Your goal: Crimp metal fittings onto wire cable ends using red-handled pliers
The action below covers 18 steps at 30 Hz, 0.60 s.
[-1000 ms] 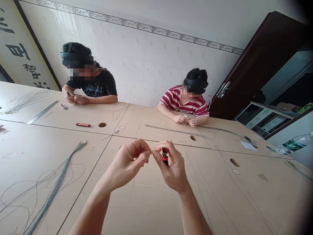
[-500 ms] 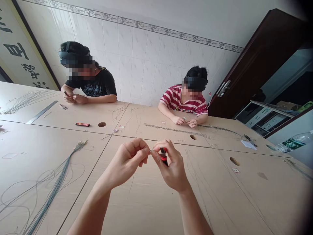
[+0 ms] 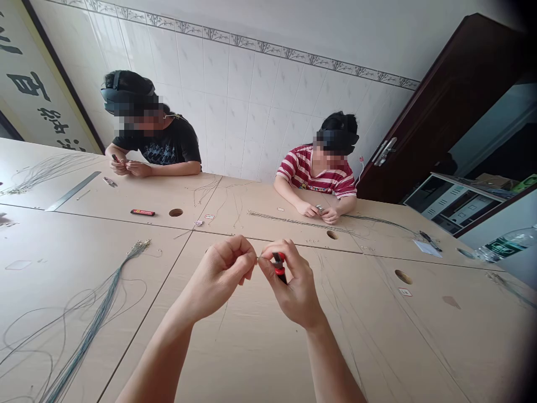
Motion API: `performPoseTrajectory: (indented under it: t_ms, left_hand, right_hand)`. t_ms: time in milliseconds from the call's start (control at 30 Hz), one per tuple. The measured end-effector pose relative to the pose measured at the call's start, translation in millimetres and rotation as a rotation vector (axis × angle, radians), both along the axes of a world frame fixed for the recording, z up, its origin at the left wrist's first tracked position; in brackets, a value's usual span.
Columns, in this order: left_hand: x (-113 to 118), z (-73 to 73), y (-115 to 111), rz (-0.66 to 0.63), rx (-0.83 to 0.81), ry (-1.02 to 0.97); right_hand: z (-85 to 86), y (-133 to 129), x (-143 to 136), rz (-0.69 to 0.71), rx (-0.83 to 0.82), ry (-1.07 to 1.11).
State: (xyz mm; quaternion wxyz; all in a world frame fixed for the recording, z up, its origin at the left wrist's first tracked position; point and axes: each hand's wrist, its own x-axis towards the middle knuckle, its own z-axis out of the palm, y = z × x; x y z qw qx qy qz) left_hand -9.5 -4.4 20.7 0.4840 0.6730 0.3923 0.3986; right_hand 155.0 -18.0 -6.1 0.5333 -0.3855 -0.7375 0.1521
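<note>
Two bare hands meet above the middle of a pale wooden bench point(image 3: 260, 358). At 9 o'clock of the pair, the left hand point(image 3: 222, 277) is curled almost shut, thumb and forefinger pinching the end of a thin wire point(image 3: 259, 258). At 3 o'clock, the right hand point(image 3: 293, 285) is closed around a small red-handled tool point(image 3: 278, 267), its dark tip upward and just beside the wire end; whether tip and wire touch is too small to tell.

On the bench at 8 o'clock lies a long bundle of grey-green wires point(image 3: 100, 310), well apart from the hands. Farther off at 10 o'clock are a flat red and black object point(image 3: 142, 212) and a metal ruler point(image 3: 72, 192). Round holes point(image 3: 403, 276) dot the bench top.

Across the bench sit two people, one in a black shirt point(image 3: 168, 148) at 11 o'clock, one in a red striped shirt point(image 3: 314, 173) at 1 o'clock, each handling small pieces. White tiled wall point(image 3: 251, 95) rises behind them; a dark wooden door point(image 3: 432, 106) stands at 2 o'clock. Bare bench surface surrounds the hands on all sides.
</note>
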Motion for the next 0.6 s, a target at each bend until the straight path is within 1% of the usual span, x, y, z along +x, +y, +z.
performPoseTrajectory:
  t_ms: [167,333,467,600]
  left_hand:
    - [1.9,0.5,1.6,0.040,-0.002,-0.004]
    - [0.0,-1.2,3.1,0.142,0.006,0.030]
    - [-0.1,-2.7,4.7,0.203,0.035,0.092]
    - [1.3,-3.9,4.8,0.203,0.046,0.146]
  right_hand:
    - [1.3,-0.2,-0.7,-0.011,-0.024,0.010]
    - [1.6,0.6,1.8,-0.057,-0.041,-0.024]
    - [1.0,1.2,3.0,-0.090,-0.016,-0.050]
    - [3.2,1.0,1.7,-0.099,0.013,-0.069]
